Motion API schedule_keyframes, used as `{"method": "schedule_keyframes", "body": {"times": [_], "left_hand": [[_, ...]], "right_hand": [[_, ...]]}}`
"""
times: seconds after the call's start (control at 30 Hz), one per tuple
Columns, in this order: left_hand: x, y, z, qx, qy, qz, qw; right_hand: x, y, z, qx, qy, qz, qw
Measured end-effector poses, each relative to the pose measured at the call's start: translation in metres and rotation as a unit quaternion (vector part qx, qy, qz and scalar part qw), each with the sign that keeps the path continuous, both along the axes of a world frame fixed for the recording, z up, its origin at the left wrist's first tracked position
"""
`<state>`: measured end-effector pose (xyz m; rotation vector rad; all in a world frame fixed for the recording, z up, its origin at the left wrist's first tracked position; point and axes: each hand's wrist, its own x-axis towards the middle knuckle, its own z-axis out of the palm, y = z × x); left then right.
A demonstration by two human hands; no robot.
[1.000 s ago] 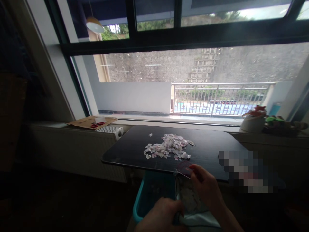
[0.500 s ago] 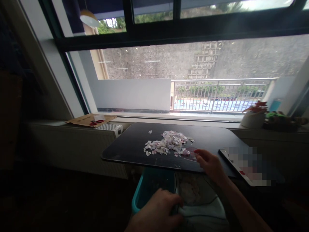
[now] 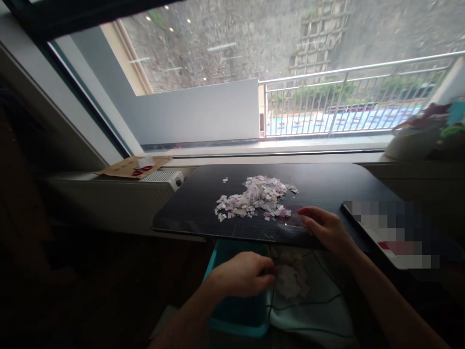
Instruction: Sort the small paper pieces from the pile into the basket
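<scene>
Head camera looks down at a dark table (image 3: pixel 203 213) by a big window. A pile of paper bits (image 3: pixel 256 196) lies in the middle of the table. The right hand (image 3: pixel 325 228) rests at the near edge of the table, just beside the pile, with its fingers curled on a thin see-through piece (image 3: pixel 290 220) (it has a reddish tint) — how tightly it holds it is hard to tell. The left hand (image 3: pixel 241 274) is lower, below the table edge, closed on the rim of a clear bag (image 3: pixel 308 295) that has more paper bits inside. A teal bin (image 3: pixel 236 317) sits under that hand — right beside the bag. A plant pot (image 3: pixel 410 143) stands on the window sill, far right.
</scene>
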<state>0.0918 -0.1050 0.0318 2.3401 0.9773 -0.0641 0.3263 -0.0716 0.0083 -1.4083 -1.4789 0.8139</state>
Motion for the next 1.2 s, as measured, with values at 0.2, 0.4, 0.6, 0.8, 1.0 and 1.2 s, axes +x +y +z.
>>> {"method": "schedule_keyframes", "body": {"times": [0.2, 0.4, 0.6, 0.8, 1.0, 1.2], "left_hand": [[0.004, -0.005, 0.0, -0.035, -0.008, 0.041, 0.998], [0.014, -0.003, -0.001, -0.054, 0.012, 0.08, 0.995], [0.012, 0.006, -0.011, -0.1, -0.03, 0.125, 0.987], [-0.008, 0.012, -0.019, -0.142, -0.046, 0.074, 0.986], [0.003, 0.006, -0.023, -0.129, -0.023, -0.019, 0.991], [0.018, -0.016, -0.017, -0.073, -0.003, -0.003, 0.997]], "right_hand": [[0.002, -0.003, -0.003, -0.01, -0.007, 0.006, 1.0], [0.009, -0.008, -0.006, -0.023, -0.033, 0.016, 0.999], [0.011, -0.007, -0.009, -0.006, -0.057, -0.001, 0.998], [0.006, -0.01, -0.003, -0.027, -0.077, -0.06, 0.995], [-0.004, -0.008, 0.005, -0.015, -0.073, -0.082, 0.994], [-0.004, -0.003, 0.004, 0.015, -0.029, -0.043, 0.999]]}}
